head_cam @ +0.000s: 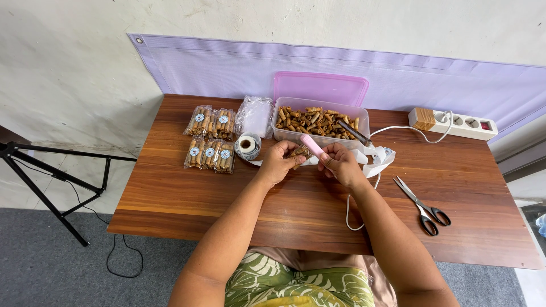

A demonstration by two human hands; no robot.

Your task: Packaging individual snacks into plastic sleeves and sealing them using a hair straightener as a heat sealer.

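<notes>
My left hand (pixel 277 163) grips a small clear bag of brown rolled snacks (pixel 300 152) over the middle of the wooden table (pixel 170 193). My right hand (pixel 339 164) holds a pink handled tool (pixel 311 144) whose tip rests against that bag. Just behind both hands stands a clear plastic tub (pixel 320 123) full of the same rolled snacks, with metal tongs (pixel 354 132) lying in it. A white sealer device (pixel 380 156) with a cord sits beside my right hand.
Several sealed snack packets (pixel 209 139) lie at the left, with a sticker roll (pixel 248 145) and empty clear bags (pixel 255 115) beside them. The pink lid (pixel 320 87) leans behind the tub. Scissors (pixel 422 205) and a power strip (pixel 452 123) are at the right. A tripod (pixel 51 182) stands on the floor, left.
</notes>
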